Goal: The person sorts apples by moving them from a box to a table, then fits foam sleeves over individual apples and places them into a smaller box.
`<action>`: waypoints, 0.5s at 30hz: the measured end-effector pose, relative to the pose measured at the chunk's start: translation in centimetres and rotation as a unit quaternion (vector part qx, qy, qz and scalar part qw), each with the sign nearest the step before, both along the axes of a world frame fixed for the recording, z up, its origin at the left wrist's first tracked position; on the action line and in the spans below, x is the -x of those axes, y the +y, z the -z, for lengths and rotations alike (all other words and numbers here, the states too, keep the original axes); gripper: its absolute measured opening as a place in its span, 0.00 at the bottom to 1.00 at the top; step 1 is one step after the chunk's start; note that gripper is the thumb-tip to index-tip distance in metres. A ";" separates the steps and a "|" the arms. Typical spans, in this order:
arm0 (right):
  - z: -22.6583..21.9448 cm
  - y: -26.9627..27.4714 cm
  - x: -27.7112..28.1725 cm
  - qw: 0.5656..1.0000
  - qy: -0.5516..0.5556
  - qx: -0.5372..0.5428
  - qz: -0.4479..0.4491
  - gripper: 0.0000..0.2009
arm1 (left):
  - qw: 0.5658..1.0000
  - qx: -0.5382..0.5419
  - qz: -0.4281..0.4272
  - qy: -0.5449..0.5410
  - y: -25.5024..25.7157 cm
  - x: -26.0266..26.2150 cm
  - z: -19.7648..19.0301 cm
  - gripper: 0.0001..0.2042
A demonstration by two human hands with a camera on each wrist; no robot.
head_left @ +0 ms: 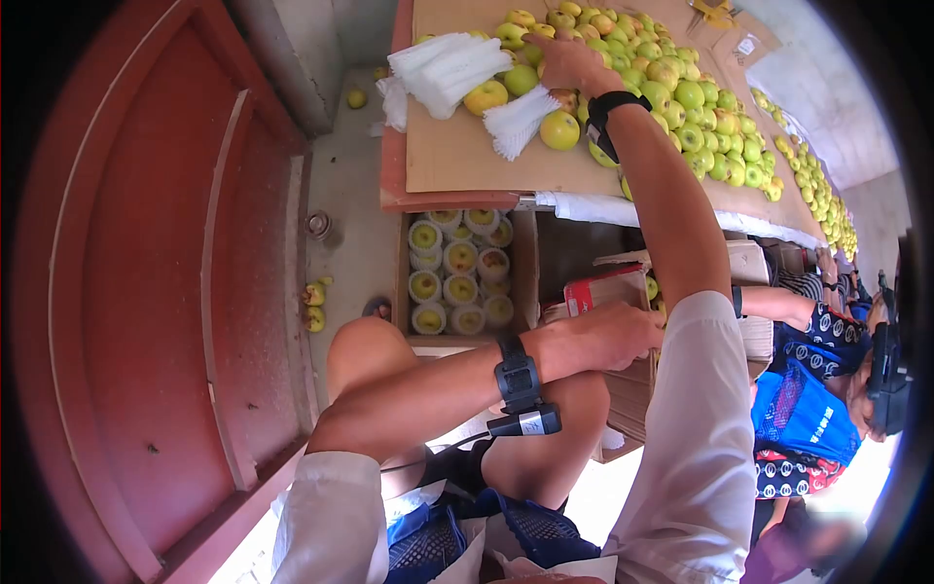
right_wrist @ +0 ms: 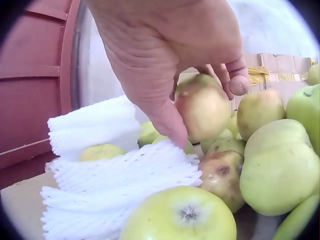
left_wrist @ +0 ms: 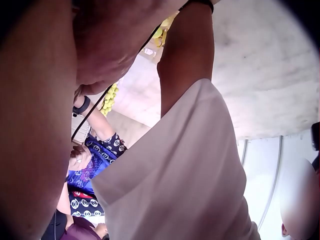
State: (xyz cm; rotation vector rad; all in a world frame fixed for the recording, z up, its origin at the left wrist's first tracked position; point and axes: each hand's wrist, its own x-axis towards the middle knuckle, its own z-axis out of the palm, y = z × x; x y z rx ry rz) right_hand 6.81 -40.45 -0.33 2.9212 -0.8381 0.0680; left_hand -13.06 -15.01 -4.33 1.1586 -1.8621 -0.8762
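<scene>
My right hand (head_left: 569, 63) reaches up to the pile of yellow-green apples (head_left: 681, 97) on the table. In the right wrist view, this hand (right_wrist: 205, 100) grips a blushed apple (right_wrist: 200, 120) between thumb and fingers, still among the others. White foam nets (right_wrist: 115, 190) lie beside it, with one stack (head_left: 448, 68) at the pile's left edge. My left hand (head_left: 608, 336) rests low on the flap of a cardboard box (head_left: 632, 384), its fingertips hidden. The left wrist view shows only my arm and sleeve.
An open box of foam-wrapped apples (head_left: 457, 273) stands on the floor under the table edge (head_left: 448, 200). A red door (head_left: 146, 292) fills the left. Loose apples (head_left: 313, 307) lie on the floor. Another person (head_left: 808, 389) sits close on the right.
</scene>
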 end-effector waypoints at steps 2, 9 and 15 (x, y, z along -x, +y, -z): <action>-0.2 0.0 0.2 0.999 -0.010 -0.041 -0.010 0.42 | 0.999 0.044 -0.007 -0.001 -0.3 0.5 1.0 0.11; -0.8 -0.9 2.4 0.996 -0.047 -0.055 -0.061 0.44 | 0.998 0.039 0.006 -0.045 -0.3 0.8 0.7 0.10; -6.3 1.3 8.6 0.983 -0.146 -0.009 -0.108 0.28 | 0.997 0.071 0.014 -0.019 -0.3 0.7 1.2 0.09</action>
